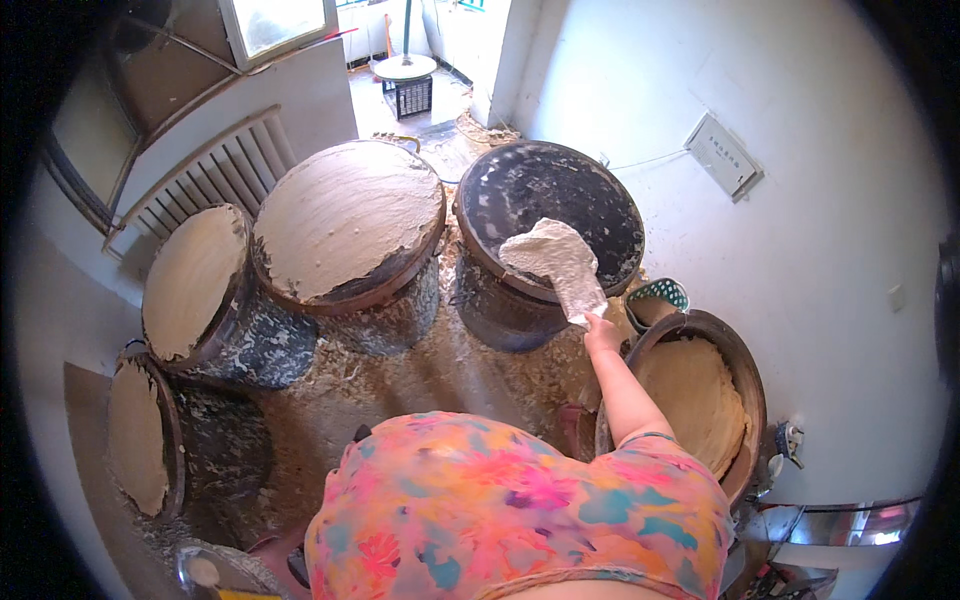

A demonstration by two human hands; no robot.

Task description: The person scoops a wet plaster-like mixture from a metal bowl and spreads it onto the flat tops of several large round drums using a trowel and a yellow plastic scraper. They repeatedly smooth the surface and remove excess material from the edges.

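My right hand point(601, 333) is closed around the lower end of a scoop-like tool point(578, 285), coated in a pale, thick paste. More of that paste point(548, 245) is heaped at the tool's far end, over the near part of a dark round griddle point(540, 180). Whether the paste touches the griddle I cannot tell. Pale patches speckle the griddle's black surface, which sits on a stained drum-shaped base point(510, 310). My left hand is out of sight.
Pale layers cover a large round griddle point(350, 215) at centre left, a smaller one point(195, 285) and another point(138, 435). To the right, a rimmed round vessel point(752, 400) holds a pale layer, beside a green perforated basket point(672, 292). A radiator point(200, 180) lines the left wall.
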